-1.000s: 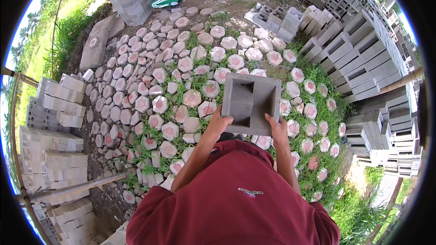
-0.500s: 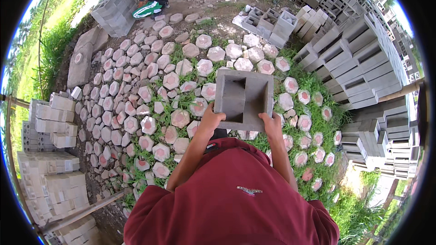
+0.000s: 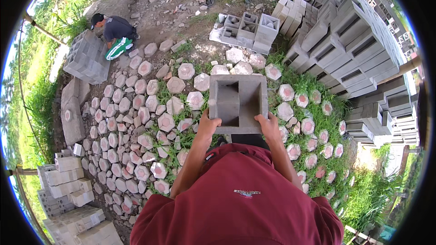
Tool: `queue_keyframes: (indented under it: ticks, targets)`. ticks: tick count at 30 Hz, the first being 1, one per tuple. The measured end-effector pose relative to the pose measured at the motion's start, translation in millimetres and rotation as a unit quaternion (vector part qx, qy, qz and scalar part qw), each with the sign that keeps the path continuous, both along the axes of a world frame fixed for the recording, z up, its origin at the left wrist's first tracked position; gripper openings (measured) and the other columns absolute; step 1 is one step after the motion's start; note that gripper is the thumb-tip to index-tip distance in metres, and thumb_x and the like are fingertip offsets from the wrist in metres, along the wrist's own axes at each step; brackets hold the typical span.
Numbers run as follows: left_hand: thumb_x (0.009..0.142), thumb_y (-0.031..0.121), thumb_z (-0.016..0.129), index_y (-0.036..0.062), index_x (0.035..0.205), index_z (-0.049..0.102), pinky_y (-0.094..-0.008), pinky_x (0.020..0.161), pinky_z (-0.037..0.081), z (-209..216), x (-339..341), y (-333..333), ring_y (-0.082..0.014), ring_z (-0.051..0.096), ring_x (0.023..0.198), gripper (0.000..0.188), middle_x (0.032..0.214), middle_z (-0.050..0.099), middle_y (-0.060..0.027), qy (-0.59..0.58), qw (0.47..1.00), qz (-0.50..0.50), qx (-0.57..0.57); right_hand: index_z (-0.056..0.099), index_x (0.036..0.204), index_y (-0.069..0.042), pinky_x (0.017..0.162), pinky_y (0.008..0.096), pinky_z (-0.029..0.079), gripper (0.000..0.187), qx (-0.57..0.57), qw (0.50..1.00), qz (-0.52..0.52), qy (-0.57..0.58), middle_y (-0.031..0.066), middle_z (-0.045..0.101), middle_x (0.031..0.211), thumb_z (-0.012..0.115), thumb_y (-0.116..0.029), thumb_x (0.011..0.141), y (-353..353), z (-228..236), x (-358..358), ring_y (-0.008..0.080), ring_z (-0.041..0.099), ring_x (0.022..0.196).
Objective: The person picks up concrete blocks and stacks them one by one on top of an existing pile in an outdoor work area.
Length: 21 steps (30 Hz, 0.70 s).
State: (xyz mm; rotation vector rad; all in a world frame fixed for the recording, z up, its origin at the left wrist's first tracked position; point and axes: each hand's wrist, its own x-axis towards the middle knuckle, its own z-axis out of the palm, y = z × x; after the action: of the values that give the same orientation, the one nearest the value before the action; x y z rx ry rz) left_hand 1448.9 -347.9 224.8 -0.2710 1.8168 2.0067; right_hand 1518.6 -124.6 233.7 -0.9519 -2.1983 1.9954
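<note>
A grey hollow concrete block (image 3: pixel 238 129) is held out in front of my body, its two deep cavities facing up at me. My left hand (image 3: pixel 209 122) grips its near left corner, thumb over the rim. On the near right corner, my right hand (image 3: pixel 269 125) has the same kind of hold. The fingers beneath the block are mostly hidden. Under the block lies ground set with hexagonal paving stones (image 3: pixel 175 105), many with reddish centres, with grass between them.
Ahead, several hollow blocks (image 3: pixel 248 29) stand on a pale sheet. Tall block stacks (image 3: pixel 338 47) rise at right, others (image 3: pixel 72 186) at lower left. A person (image 3: pixel 117 31) crouches at far left beside a block pile (image 3: pixel 87 57), with a green-and-white sack (image 3: pixel 119 48).
The paving, stacks and crouching person have shifted mostly down and left in view. The block stays in both hands, now slightly lower and further left in the picture.
</note>
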Motion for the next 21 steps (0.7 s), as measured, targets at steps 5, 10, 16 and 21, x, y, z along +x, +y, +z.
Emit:
queue_keyframes:
  ticks: [5,10,16,21]
  targets:
    - [0.064,-0.002,0.057,-0.0059,0.112,0.052,-0.0280,0.060,0.043,-8,-92,31,-0.0143,0.052,0.068,0.049,0.081,0.056,-0.0051,0.008,1.000,-0.005,0.013,0.066,0.097,0.006,0.063,0.0282,0.044,0.034,-0.037,0.999,-0.023,-0.004,0.0080,0.064,0.078,0.064,-0.020,0.075,28,-12,-96,0.0132,0.053,0.069]
    - [0.066,-0.002,0.054,-0.0043,0.111,0.053,-0.0280,0.062,0.043,-29,-194,55,-0.0131,0.052,0.068,0.045,0.081,0.056,-0.0041,0.013,1.000,-0.006,-0.022,0.066,0.100,0.006,0.068,0.0287,0.046,0.035,-0.048,0.999,0.018,-0.006,0.0089,0.065,0.083,0.064,-0.018,0.075,60,-9,-198,0.0150,0.056,0.073]
    - [0.065,-0.001,0.056,-0.0089,0.125,0.046,-0.0275,0.061,0.043,5,-280,91,-0.0137,0.054,0.071,0.062,0.087,0.059,-0.0082,0.035,0.999,0.011,-0.013,0.058,0.120,0.007,0.083,0.0339,0.048,0.062,-0.107,0.992,0.065,-0.011,0.0155,0.064,0.105,0.072,-0.039,0.081,103,14,-300,0.0208,0.060,0.093]
    - [0.065,-0.001,0.056,-0.0088,0.126,0.045,-0.0276,0.063,0.044,6,-350,100,-0.0150,0.055,0.074,0.063,0.092,0.060,-0.0100,0.037,0.999,0.007,-0.017,0.042,0.135,0.007,0.097,0.0401,0.042,0.083,-0.102,0.989,0.083,-0.060,0.0220,0.053,0.128,0.070,-0.049,0.082,106,44,-385,0.0288,0.052,0.115]
